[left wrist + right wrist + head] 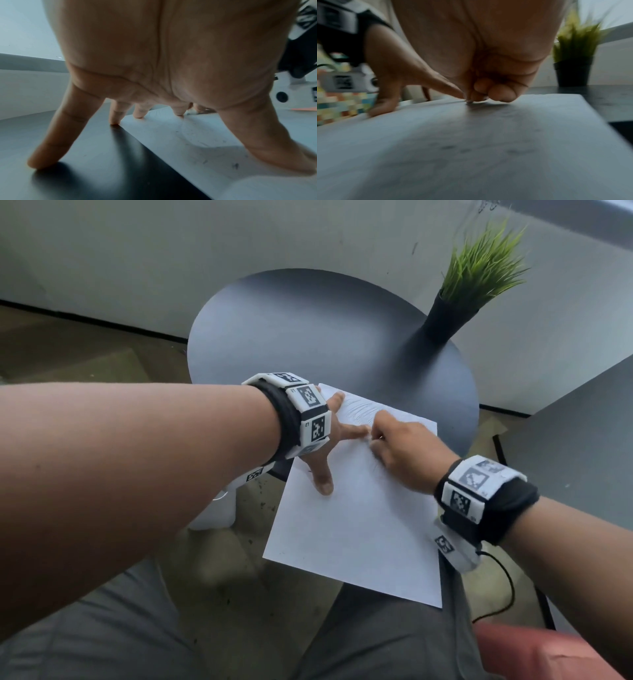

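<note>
From the head camera, the sheet of paper [359, 525] lies on the near rim of the round dark table [308, 330], its near half hanging off the edge over the person's lap. The left hand [329, 446] is spread flat on the sheet's left side, probably to keep the overhanging page from sliding. The right hand [404, 453] sits just right of it at the sheet's middle, fingers bunched, below faint curved pencil strokes. A potted grass plant [459, 299] stands well beyond the sheet's far right corner. The left wrist camera shows straight, splayed fingers: the thumb [274, 148] presses the paper, while the little finger [56, 135] lands on bare table left of the sheet's edge, bracing across it. In the right wrist view the fingers are curled tight together, tips on the paper; I cannot tell whether they pinch anything small.
</note>
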Available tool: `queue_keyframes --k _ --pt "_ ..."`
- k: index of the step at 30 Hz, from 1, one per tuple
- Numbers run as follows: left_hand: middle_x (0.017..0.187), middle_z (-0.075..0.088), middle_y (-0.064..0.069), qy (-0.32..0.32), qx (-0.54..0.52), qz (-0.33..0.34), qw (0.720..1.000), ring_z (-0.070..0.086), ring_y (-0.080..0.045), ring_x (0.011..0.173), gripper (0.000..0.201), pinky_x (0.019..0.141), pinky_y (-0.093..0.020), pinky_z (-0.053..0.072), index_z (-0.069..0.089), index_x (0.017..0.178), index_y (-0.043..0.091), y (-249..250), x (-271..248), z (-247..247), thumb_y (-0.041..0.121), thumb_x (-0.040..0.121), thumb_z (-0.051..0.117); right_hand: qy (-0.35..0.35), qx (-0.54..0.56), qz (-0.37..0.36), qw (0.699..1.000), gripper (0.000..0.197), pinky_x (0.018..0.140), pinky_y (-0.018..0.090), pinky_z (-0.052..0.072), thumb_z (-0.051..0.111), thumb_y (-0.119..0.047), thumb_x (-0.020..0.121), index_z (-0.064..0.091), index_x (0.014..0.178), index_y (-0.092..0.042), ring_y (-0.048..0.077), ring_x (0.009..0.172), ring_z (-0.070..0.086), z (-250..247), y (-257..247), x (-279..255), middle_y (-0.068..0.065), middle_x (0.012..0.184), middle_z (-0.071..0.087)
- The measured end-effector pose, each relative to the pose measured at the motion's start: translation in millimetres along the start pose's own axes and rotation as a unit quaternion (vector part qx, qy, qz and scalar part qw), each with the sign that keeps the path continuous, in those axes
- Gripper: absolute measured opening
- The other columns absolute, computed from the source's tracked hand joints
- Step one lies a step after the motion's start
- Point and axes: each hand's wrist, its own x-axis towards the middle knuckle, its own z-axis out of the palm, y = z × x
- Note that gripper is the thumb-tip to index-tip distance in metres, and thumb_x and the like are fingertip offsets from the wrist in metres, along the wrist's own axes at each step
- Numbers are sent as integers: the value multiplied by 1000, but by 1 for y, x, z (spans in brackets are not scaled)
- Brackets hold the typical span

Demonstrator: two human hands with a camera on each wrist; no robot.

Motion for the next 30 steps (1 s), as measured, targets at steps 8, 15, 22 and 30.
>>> queue_keyframes --k 8,15,22,30 --pt "163 -21 -10 -9 7 -4 1000 6 -55 145 130 108 -72 24 -19 139 68 2 3 -1 89 46 70 -35 18 -3 999 8 70 34 41 52 -27 94 50 99 -21 27 87 56 -8 13 -1 3 90 62" --pt "162 -16 -16 -11 8 2 1000 16 -55 143 130 112 -63 28 -16 143 64 3 5 -2 84 51 74 -120 8 -148 982 8 72 37 47 51 -24 95 49 102 -20 26 79 54 7 -15 -25 3 89 63" --pt "162 -8 -16 -7 5 5 1000 20 -56 141 127 109 -66 30 -18 134 70 2 5 -2 86 46 72 -35 -16 -25 999 15 76 40 46 43 -25 98 44 109 -16 34 89 54 7 -5 -8 12 97 61" --pt "162 -15 -11 -11 -14 -6 1000 11 -54 144 131 111 -64 28 -16 141 67 3 4 -2 86 46 72 -57 41 15 997 11 67 30 42 52 -34 95 51 99 -25 22 85 55 -10 20 -1 -2 90 60"
